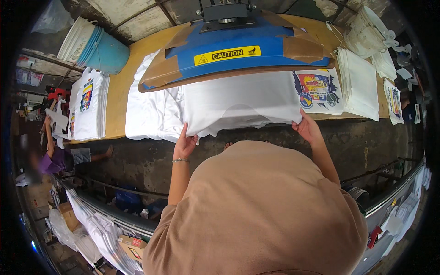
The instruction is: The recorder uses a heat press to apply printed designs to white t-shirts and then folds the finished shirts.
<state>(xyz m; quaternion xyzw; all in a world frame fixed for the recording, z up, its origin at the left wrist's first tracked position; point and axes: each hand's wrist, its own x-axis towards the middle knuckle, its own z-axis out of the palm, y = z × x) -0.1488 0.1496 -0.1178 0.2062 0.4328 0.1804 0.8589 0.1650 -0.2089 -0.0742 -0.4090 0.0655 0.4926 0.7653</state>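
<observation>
A white cloth point(238, 98) lies spread under the raised blue upper plate of a heat press point(183, 63), its near edge hanging over the table front. My left hand point(185, 145) pinches that edge at the left, thumb and fingers closed on the fabric. At the right corner, my right hand point(309, 129) grips the same edge, next to a stack of printed sheets point(318, 91). Left of the spread part, more white fabric point(153, 112) lies bunched in folds. Whether the two parts are one piece I cannot tell.
A stack of white printed pieces point(89, 107) and light blue and white buckets point(103, 52) stand at the left. Folded white cloths point(357, 85) and a white bucket point(364, 32) are at the right. Another person in purple point(52, 160) works at far left. Racks of cloth point(98, 224) stand behind me.
</observation>
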